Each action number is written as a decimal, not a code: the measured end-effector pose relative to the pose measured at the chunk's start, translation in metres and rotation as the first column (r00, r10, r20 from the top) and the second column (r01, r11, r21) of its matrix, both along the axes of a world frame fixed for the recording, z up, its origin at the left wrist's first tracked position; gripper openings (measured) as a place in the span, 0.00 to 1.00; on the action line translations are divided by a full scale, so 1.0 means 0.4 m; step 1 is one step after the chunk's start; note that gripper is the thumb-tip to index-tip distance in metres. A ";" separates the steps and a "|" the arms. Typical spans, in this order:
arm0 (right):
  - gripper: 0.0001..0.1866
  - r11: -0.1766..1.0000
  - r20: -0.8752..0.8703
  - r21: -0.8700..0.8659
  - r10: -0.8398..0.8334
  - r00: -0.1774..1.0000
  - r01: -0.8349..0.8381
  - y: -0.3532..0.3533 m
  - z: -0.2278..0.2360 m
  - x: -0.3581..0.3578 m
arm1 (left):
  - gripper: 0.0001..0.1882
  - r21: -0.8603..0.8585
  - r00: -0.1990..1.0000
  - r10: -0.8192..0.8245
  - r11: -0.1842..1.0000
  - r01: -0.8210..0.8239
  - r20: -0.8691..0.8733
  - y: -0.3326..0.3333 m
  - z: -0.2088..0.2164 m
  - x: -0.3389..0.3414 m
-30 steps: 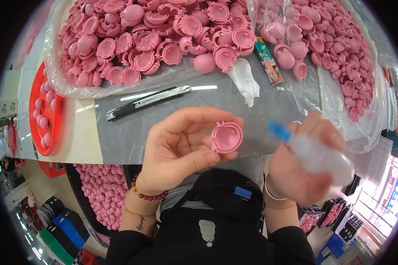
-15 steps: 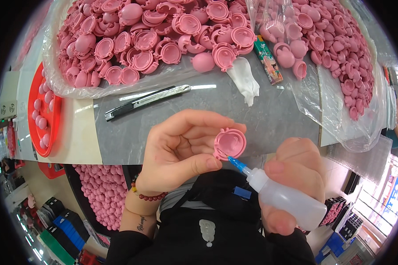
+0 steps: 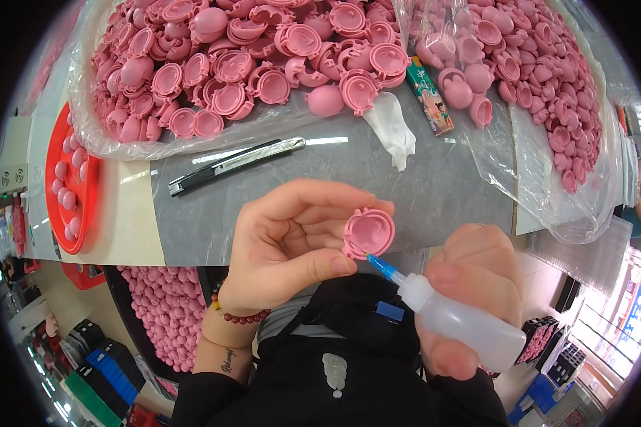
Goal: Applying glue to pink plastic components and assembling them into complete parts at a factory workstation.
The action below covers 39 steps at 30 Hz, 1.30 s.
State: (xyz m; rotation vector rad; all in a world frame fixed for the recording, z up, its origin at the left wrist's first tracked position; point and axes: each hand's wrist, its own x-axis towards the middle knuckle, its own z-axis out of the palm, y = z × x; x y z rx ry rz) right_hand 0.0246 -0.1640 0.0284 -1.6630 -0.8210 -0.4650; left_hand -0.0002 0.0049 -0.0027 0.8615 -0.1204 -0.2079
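**2 hands, 1 pink shell, 1 squeeze bottle**

Centre of frame: left hand [image 3: 292,242] pinching a pink round shell piece [image 3: 369,233] between thumb and fingertips, hollow side up. Lower right: right hand [image 3: 473,299] wrapped around a translucent squeeze bottle [image 3: 463,324], blue nozzle [image 3: 382,267] at the shell's lower rim, seemingly touching. Upper frame: heaps of pink shells in clear plastic bags [image 3: 263,64]. Upper left of centre: utility knife [image 3: 235,164] on grey tabletop [image 3: 449,178]. Far left: red tray [image 3: 57,206].
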 end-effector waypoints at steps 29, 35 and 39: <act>0.36 0.996 0.104 0.069 -0.067 0.992 0.060 -0.023 -0.023 0.026 | 0.27 0.070 0.990 0.096 0.994 -0.089 -0.105 -0.016 0.018 -0.001; 0.35 0.994 0.038 0.025 -0.104 0.994 0.104 -0.029 -0.015 0.021 | 0.23 0.075 0.996 0.045 0.996 -0.051 0.076 -0.002 -0.005 0.000; 0.32 0.999 -0.017 0.028 -0.035 0.999 0.035 -0.025 -0.015 0.005 | 0.23 0.116 0.976 0.136 0.981 -0.157 0.173 -0.007 -0.014 -0.004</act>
